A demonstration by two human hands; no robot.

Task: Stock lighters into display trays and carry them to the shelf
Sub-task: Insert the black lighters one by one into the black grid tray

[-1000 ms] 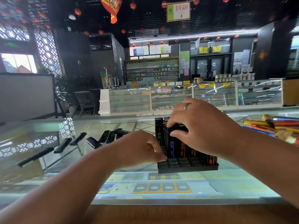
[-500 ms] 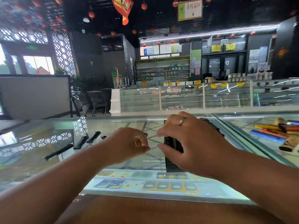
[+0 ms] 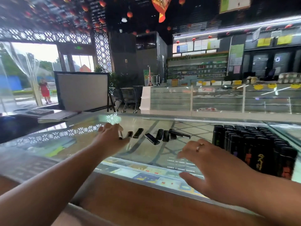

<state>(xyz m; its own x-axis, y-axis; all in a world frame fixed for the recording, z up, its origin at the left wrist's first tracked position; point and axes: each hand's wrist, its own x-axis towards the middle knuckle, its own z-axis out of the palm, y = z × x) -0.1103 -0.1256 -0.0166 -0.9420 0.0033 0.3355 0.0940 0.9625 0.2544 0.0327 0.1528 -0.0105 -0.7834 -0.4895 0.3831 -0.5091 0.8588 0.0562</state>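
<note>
Restocking looks like the step in hand. Your left hand (image 3: 112, 138) is stretched out over the glass bench (image 3: 146, 154), fingers (image 3: 114, 127) straight and spread, holding nothing. One loose lighter (image 3: 120, 135) lies right at the fingertips; blur hides whether they touch it. More loose lighters (image 3: 160, 135) lie flat just to the right of those fingers. Your right hand (image 3: 210, 167) hovers wide and empty, with the upright lighters (image 3: 254, 144) packed in a block just to its right, their tray hidden beneath. Next, I judge, you should pinch the nearest lighter by its sides, stand it up and take it rightward to a free slot. It may skid on the smooth glass.
</note>
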